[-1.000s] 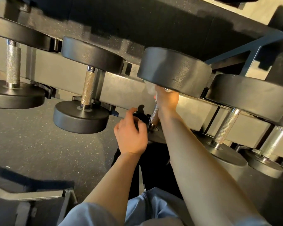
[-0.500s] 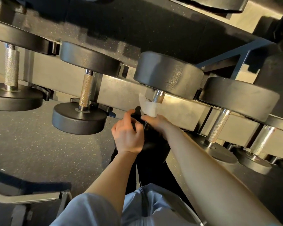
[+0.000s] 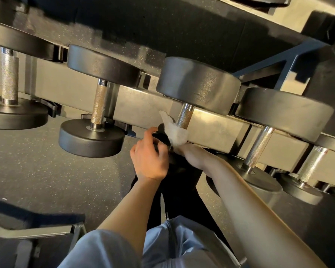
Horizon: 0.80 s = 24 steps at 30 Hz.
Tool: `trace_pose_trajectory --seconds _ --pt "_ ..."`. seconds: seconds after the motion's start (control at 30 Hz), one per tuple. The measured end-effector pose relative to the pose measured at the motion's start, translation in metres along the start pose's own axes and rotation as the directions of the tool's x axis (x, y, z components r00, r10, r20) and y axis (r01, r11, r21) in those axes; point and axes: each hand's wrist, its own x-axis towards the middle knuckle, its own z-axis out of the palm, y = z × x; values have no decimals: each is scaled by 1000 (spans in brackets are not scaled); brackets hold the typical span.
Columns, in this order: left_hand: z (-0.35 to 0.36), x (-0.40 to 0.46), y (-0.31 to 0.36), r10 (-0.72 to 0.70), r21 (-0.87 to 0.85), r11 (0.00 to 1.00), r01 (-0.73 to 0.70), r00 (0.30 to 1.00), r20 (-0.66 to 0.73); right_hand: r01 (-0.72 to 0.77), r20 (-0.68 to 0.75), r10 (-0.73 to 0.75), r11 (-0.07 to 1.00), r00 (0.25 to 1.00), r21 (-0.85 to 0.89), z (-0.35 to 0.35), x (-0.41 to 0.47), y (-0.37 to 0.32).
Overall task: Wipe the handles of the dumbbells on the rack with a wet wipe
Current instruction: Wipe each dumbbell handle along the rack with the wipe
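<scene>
A dark rubber floor (image 3: 37,171) flecked with pale specks fills the left and lower middle of the frame, and the same dark speckled surface runs across the top behind the rack. The rack (image 3: 143,105) is a grey metal beam that slants from the upper left down to the right edge, with black cradles under the weights. 5 dumbbells sit on it in view, each with black round heads and a knurled metal handle. At the lower left corner a grey metal frame (image 3: 33,233) lies on the floor.

The centre dumbbell (image 3: 199,84) has its far head in the middle of the frame; its handle (image 3: 185,117) runs down toward the hands. The white wet wipe (image 3: 175,132) is wrapped round the lower end of that handle, one corner sticking up to the left. The right hand (image 3: 190,153) holds the wipe on the handle from below; its fingers are hidden behind the wipe, so I cannot tell how they lie. The left hand (image 3: 149,155), just left of it, has its fingers curled round a dark object at the near end of this dumbbell; what that object is cannot be made out.

Light blue clothing (image 3: 162,244) shows at the bottom centre.
</scene>
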Motion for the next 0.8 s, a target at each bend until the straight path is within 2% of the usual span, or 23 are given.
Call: trace_pose_trajectory --seconds 0.07,0.13,0.2,0.27,0.33,0.37,0.5,0.6,0.7,0.77,0.8 --pt "1 0 0 -3 -6 1000 3 1000 -8 16 -116 -39 981 992 -191 8 11 1" --pt "1 0 0 -7 -14 1000 7 1000 -13 -16 -203 -24 982 979 -190 12 21 -1" --pt "1 0 1 -16 -24 1000 15 1000 -20 -16 -258 0 998 966 -58 12 27 -6" --pt "1 1 1 -22 -28 999 21 999 -25 -1 -314 62 981 947 192 14 35 -13" --pt "2 0 2 -22 -35 999 21 999 -31 0 -362 200 875 910 484 21 41 -22" --pt "2 0 1 -21 -38 999 19 999 -37 13 -378 247 823 892 569 24 44 -25" --pt "3 -1 -1 -7 -59 998 4 999 -51 158 -456 238 722 858 674 22 45 -34" --pt "4 0 -1 -12 -60 998 9 998 -59 264 -474 223 600 852 756 12 42 -43" --pt "4 -1 -2 -14 -73 997 9 998 -61 367 -536 191 542 822 756 -5 38 -58" --pt "5 0 -3 -15 -68 998 12 998 -57 461 -577 179 436 797 773 -13 39 -64" --pt "5 0 -5 -14 -62 998 10 998 -55 470 -590 182 442 787 764 -14 41 -65"
